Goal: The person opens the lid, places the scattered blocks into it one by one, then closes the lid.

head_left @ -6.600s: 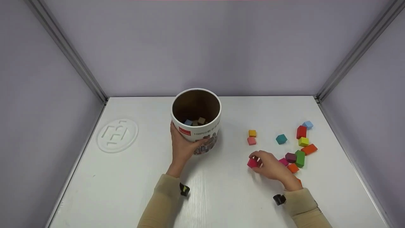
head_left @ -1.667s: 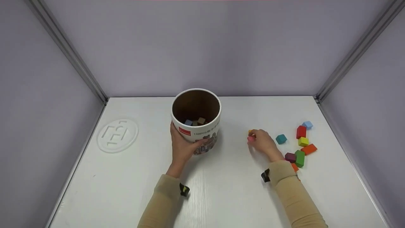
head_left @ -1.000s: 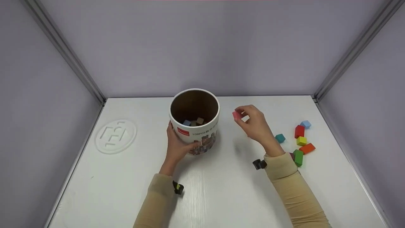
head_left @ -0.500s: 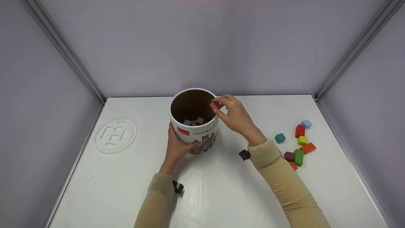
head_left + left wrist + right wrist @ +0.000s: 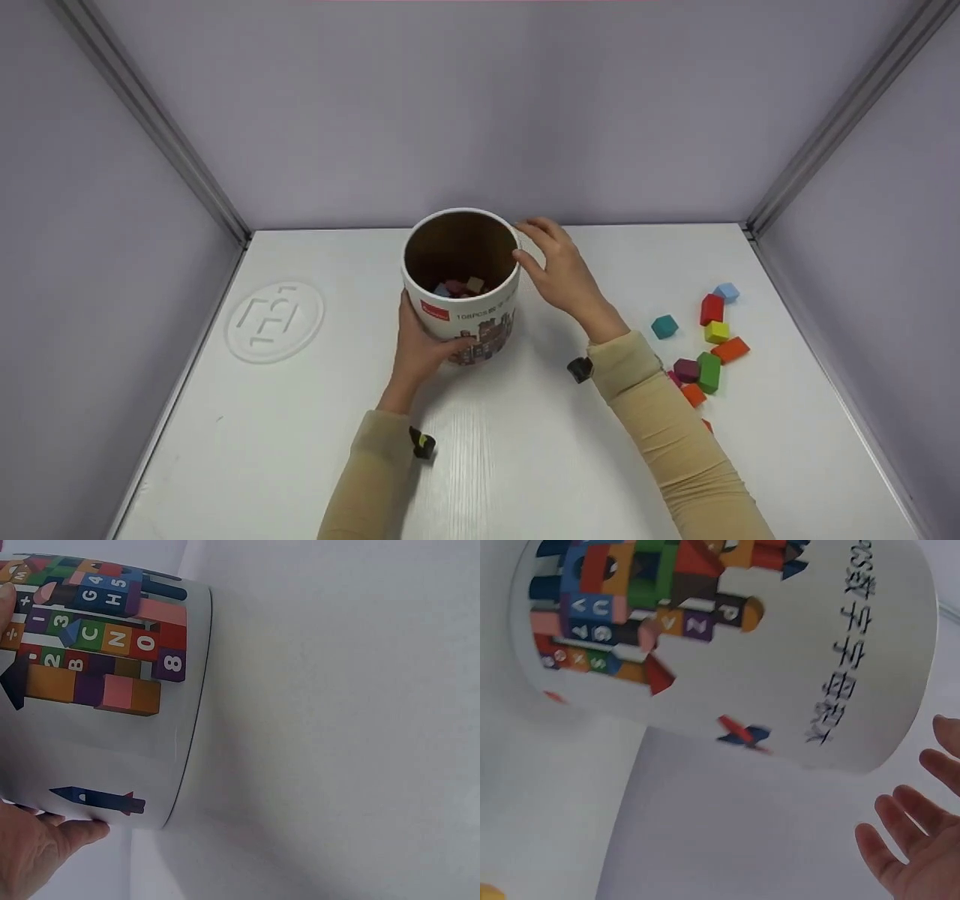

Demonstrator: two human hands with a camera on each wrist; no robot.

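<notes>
Right now the white table (image 5: 300,465) carries a tall cardboard canister (image 5: 462,289) printed with toy-block pictures, standing upright near the middle. The person's left hand (image 5: 421,349) wraps its near side, thumb and fingers curled around the wall. Their right hand (image 5: 559,270) hovers just beside the rim on the right, fingers spread and empty. Inside the canister lie a few small blocks (image 5: 459,286). Well off to the right sit loose blocks: a teal cube (image 5: 664,326), a red block (image 5: 712,309), a yellow cube (image 5: 716,331), a green block (image 5: 708,373) and a light blue cube (image 5: 726,292).
</notes>
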